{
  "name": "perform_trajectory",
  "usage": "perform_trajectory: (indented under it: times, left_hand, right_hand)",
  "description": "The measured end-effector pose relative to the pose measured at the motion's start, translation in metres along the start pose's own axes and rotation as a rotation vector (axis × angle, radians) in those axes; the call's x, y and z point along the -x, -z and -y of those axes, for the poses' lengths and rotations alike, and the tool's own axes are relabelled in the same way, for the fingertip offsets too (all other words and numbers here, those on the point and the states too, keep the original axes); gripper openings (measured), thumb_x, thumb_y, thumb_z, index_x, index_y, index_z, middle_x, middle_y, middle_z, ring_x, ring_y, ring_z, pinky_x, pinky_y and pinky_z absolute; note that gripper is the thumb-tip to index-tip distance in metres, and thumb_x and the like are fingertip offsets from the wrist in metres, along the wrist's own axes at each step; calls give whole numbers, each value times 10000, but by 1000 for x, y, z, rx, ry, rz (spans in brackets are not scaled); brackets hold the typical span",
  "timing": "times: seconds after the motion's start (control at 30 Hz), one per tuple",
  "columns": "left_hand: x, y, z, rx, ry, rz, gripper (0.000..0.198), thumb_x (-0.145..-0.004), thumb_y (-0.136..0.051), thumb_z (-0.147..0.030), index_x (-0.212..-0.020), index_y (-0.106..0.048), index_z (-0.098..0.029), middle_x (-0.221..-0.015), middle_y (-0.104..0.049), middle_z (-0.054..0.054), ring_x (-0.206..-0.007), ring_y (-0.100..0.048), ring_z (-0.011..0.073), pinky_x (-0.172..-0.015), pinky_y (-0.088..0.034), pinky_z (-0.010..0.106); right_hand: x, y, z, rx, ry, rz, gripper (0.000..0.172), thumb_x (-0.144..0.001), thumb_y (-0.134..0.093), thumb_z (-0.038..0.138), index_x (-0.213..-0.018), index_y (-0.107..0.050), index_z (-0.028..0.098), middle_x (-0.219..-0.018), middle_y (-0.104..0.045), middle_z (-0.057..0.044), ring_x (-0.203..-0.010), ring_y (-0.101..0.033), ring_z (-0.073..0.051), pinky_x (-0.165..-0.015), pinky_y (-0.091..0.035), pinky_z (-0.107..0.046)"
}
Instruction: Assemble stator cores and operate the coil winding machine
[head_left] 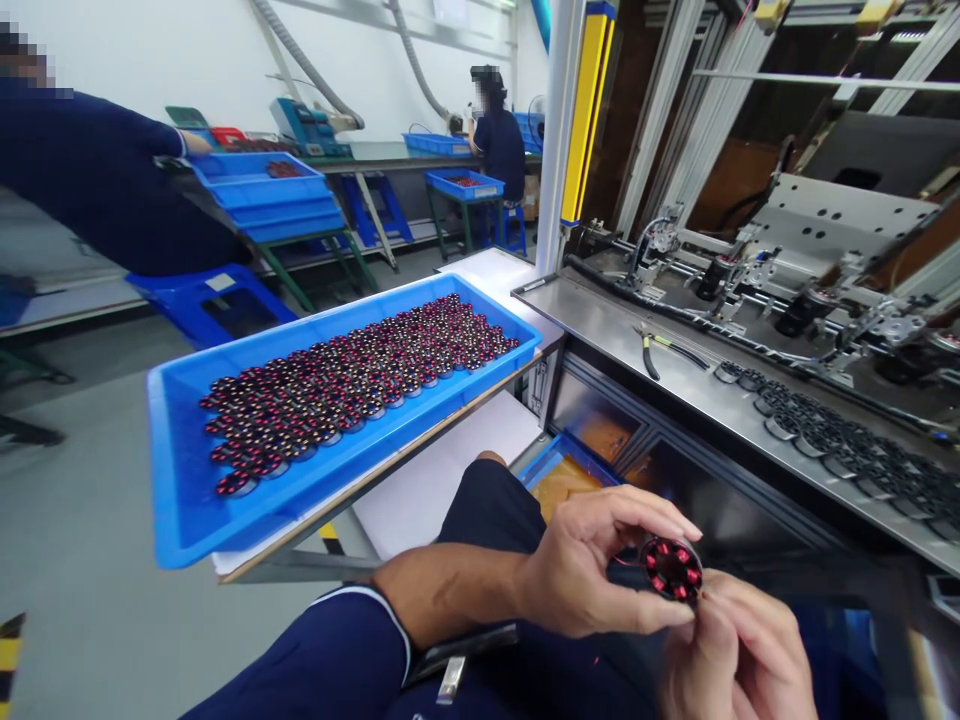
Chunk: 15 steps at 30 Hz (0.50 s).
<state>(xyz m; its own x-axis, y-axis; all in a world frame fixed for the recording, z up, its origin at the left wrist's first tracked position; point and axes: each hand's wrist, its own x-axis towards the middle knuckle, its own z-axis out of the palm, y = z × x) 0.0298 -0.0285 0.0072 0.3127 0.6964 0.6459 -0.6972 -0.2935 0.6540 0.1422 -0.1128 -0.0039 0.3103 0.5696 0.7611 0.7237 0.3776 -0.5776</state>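
My left hand [577, 570] holds a round motor stator [672, 572] between thumb and fingers, above my lap. The stator is a dark ring with red wire coils inside, its open face turned toward me. Below and to its right, my right hand [742, 650] is closed in a pinch at the stator's lower edge. What lies between those fingertips is too small to make out, perhaps a wire end. A thin red wire shows near the left side of the ring.
On the left, a blue tray [180, 520] holds many wound stators. Diagonal cutters [651, 352] and rows of dark rings [840, 440] lie on the metal bench at the right, before a machine [832, 230]. Two people [90, 170] work beyond, near blue trays and a blue stool [217, 300].
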Motion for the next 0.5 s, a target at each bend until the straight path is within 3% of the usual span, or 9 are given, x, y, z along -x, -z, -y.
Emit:
perform_trajectory:
  times: [0.13,0.27,0.37,0.5]
  left_hand:
    - [5,0,0,54,93,-37,519,-597,-835,-27,-1056,-638,-168,-1103,-688,95,-968,-673,170,-862,-561,286]
    - [5,12,-1,139,419,49,775,-501,-916,-86,-1178,-550,-183,-1185,-639,111,-1046,-648,185,-914,-514,306]
    - [2,23,0,130,597,191,649,-618,-885,-262,-1162,-542,-171,-1003,-652,59,-863,-646,112,-781,-505,229]
    - [1,29,5,266,670,291,478,-778,-736,-448,-1100,-531,-159,-826,-634,27,-649,-639,90,-579,-504,192]
  right_hand:
    - [4,-12,-4,-81,-32,-76,145,-942,-542,251,-824,-584,177,-831,-594,-41,-693,-594,-141,-608,-461,-286]
    - [-1,-12,-14,-52,6,-80,124,-928,-561,253,-839,-597,175,-827,-605,-48,-713,-604,-157,-613,-472,-297]
    - [-8,-8,-18,-26,47,-59,85,-919,-563,229,-860,-595,178,-806,-611,-46,-697,-606,-162,-589,-481,-299]
    - [-14,-2,-19,-34,122,3,63,-888,-560,124,-875,-595,175,-813,-617,-41,-708,-614,-158,-592,-491,-295]
